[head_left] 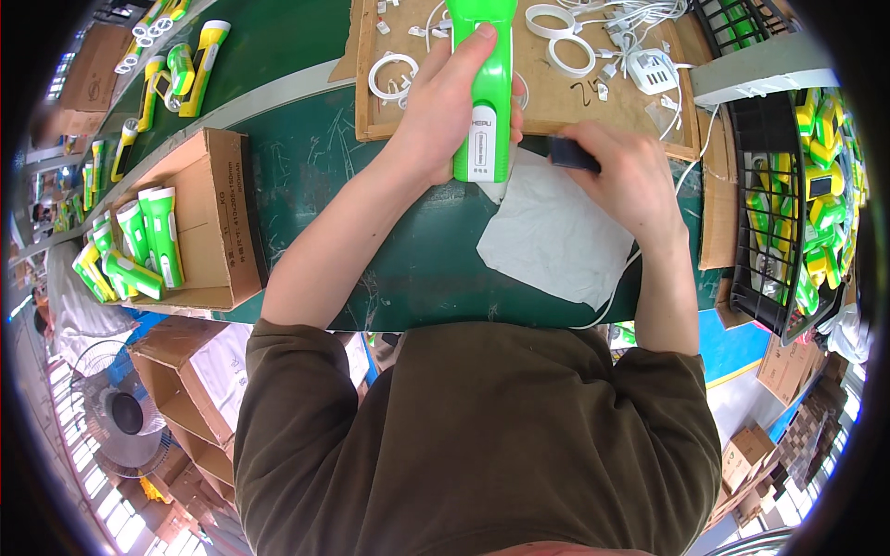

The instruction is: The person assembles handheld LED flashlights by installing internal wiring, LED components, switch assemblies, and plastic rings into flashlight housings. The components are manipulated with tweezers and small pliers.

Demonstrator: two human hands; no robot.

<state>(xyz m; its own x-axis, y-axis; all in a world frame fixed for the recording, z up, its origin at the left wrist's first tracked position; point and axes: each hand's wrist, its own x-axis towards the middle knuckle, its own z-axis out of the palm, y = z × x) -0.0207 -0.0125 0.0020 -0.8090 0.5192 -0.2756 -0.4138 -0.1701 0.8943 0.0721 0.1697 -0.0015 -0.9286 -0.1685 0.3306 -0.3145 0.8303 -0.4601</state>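
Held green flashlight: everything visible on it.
The green flashlight looks like glossy plastic, with a white printed panel near its lower end. The left hand grips it, thumb on its near face, fingers showing past its right side. Its wider far end runs out of frame, overlapping the wooden tray in view.

Flashlight (498,88): bright green, elongated, white printed panel at the near end; far end cut off by the upper picture edge. Long axis points away from the wearer; held above the tabletop (408,269) in the left hand's grip (438,116), thumb on top. Dark block (573,155): small, roughly rectangular, partly finger-covered, in the right hand's grip (626,171), right of the flashlight, apart from it.
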